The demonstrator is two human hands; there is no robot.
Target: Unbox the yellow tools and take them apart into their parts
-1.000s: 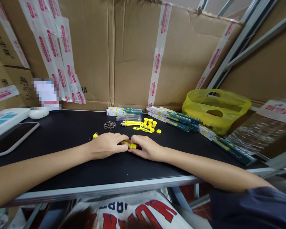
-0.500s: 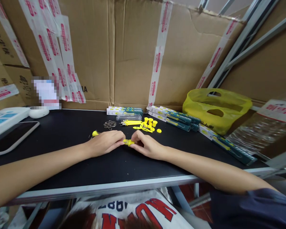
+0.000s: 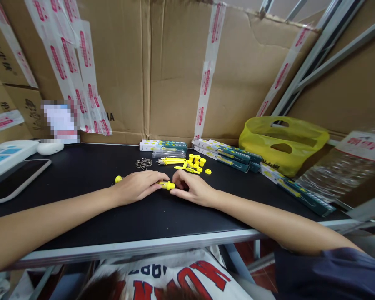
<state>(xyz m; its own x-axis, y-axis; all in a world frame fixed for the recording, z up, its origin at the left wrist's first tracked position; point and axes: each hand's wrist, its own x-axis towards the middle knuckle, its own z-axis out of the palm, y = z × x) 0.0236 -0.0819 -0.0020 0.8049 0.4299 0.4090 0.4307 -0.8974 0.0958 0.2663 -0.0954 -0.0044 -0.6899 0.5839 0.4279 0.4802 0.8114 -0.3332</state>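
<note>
My left hand [image 3: 140, 185] is closed around a slim tool lying crosswise, with its middle hidden under my fingers. The tool's yellow collared end [image 3: 168, 186] sticks out to the right, and a yellow knob [image 3: 118, 179] with a thin wire beside it shows at the left. My right hand [image 3: 193, 189] is at the right end of the tool, thumb and forefinger curled and parted around the tip. Just beyond lie several yellow plastic caps [image 3: 202, 161], flat yellow pieces [image 3: 187, 169], yellow rods with metal tips [image 3: 173, 161] and a bundle of wire hooks [image 3: 143, 163].
Clear tubes [image 3: 168, 154] and printed slim boxes [image 3: 225, 154] line the back of the black table [image 3: 137, 225]. Right of them are a yellow plastic bag [image 3: 281, 146] and a large clear bottle [image 3: 337, 175]. A phone [image 3: 18, 181] and white case [image 3: 51, 147] lie left. Cardboard [image 3: 171, 75] stands behind.
My right thumb and forefinger have loosened from the yellow end, so more of it shows. The tool and my left hand have shifted slightly left.
</note>
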